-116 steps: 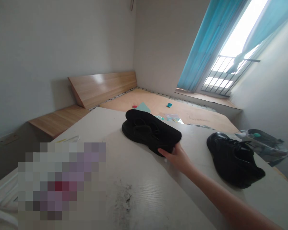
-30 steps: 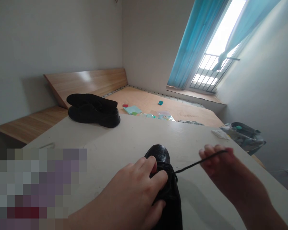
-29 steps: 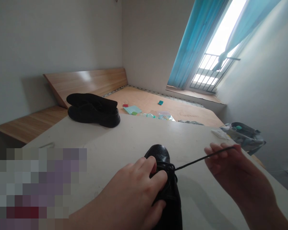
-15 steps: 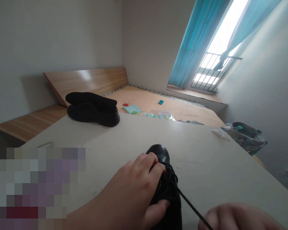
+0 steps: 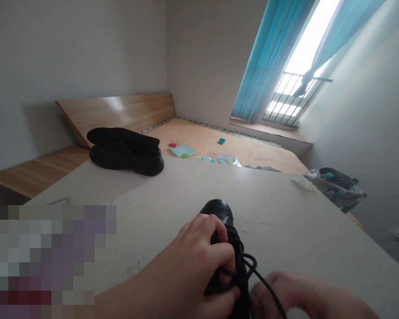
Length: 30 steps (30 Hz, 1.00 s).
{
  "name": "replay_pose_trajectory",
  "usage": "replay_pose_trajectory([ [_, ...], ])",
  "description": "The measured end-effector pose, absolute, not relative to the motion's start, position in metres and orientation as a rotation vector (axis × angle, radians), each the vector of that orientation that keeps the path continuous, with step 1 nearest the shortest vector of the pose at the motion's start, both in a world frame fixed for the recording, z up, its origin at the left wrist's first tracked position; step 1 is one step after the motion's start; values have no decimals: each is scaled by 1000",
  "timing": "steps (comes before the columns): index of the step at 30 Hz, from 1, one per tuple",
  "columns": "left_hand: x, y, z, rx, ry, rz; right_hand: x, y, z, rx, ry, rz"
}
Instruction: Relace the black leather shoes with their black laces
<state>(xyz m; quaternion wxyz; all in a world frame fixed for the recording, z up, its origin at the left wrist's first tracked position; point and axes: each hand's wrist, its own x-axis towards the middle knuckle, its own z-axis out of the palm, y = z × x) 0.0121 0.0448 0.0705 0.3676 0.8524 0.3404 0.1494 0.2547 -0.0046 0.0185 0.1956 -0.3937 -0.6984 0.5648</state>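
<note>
A black leather lace-up shoe (image 5: 217,210) lies on the white table, its toe pointing away from me. Over its lacing curls my left hand (image 5: 199,261), with a strand of the black shoelace (image 5: 251,264) between the thumb and index finger. The lace makes a loop at the shoe's right side, and one strand trails down to the right. My right hand (image 5: 295,292) is low beside the shoe's right edge, close to that strand. Its fingers are smeared by motion, so its grip does not show. The rear of the shoe is mostly hidden.
Another black shoe (image 5: 128,161) stands at the table's far left, with a dark shoe-shaped piece (image 5: 119,135) on top. White tissue (image 5: 304,184) lies near the right edge of the white table (image 5: 302,235). Beyond are a lined bin (image 5: 342,188) and a bed (image 5: 193,133) with small items.
My right hand has moved left, up against the shoe. The taut lace has slackened and now forms a loop. My left hand's fingers have curled in more over the lacing.
</note>
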Motion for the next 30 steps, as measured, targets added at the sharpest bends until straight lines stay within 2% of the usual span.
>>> replay_pose_trajectory([
  [2, 9, 44, 75, 2117, 732, 515, 249, -1, 32, -1243, -1922, 1418],
  [5, -2, 43, 82, 1968, 511, 730, 238, 8, 41, -1212, -1919, 1152],
  [11, -26, 49, 91, 1649, 510, 789, 222, 6, 44, -1141, -2199, 677],
  [15, -16, 53, 97, 1557, 740, 597, 218, 1, 41, -1070, -2061, 729],
  [19, -1, 53, 87, 2016, 1074, 379, 219, 9, 29, -1225, -1918, 611],
  [23, 6, 50, 69, 2308, 1078, 328, 222, 17, 20, -1256, -1901, 730],
  [30, 9, 48, 60, 2382, 1106, 333, 223, 16, 22, -1309, -1978, 801],
])
